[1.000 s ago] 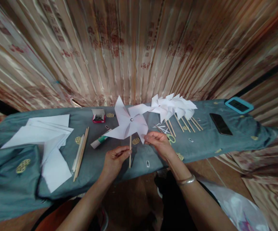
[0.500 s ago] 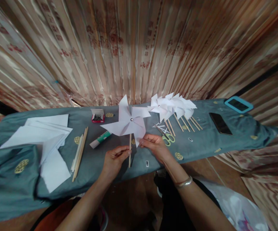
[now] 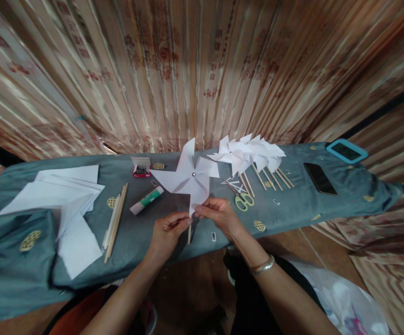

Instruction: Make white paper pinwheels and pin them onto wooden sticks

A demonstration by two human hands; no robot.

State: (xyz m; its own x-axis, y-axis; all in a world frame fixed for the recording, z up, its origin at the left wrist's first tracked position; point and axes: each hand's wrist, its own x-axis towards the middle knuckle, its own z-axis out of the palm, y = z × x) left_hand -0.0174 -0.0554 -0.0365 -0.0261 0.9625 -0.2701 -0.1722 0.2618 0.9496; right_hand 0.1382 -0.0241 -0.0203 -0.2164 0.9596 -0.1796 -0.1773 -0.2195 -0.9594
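A white paper pinwheel (image 3: 198,179) with a shiny pin at its centre is held up over the cloth-covered table. My left hand (image 3: 167,232) is closed, its thumb and fingers pinching the pinwheel's wooden stick (image 3: 189,235). With thumb and fingertips closed on the lower blade's tip, my right hand (image 3: 219,215) has hold of the pinwheel too. Behind and to the right lie several finished-looking pinwheels (image 3: 251,152) in an overlapping row. Green-handled scissors (image 3: 244,201) rest on the cloth beyond my right hand, among thin white paper strips (image 3: 235,183).
Left of my hands are a glue stick (image 3: 146,200), a small red box of pins (image 3: 141,168), wooden sticks (image 3: 115,225) and white paper sheets (image 3: 55,188). On the right lie a dark phone (image 3: 319,178) and a blue-framed device (image 3: 346,151). A curtain (image 3: 195,70) hangs behind the table.
The pinwheel's blades have turned a little clockwise about the pin. My right hand has moved left with the lower blade, close to the stick. My left hand has stayed nearly still.
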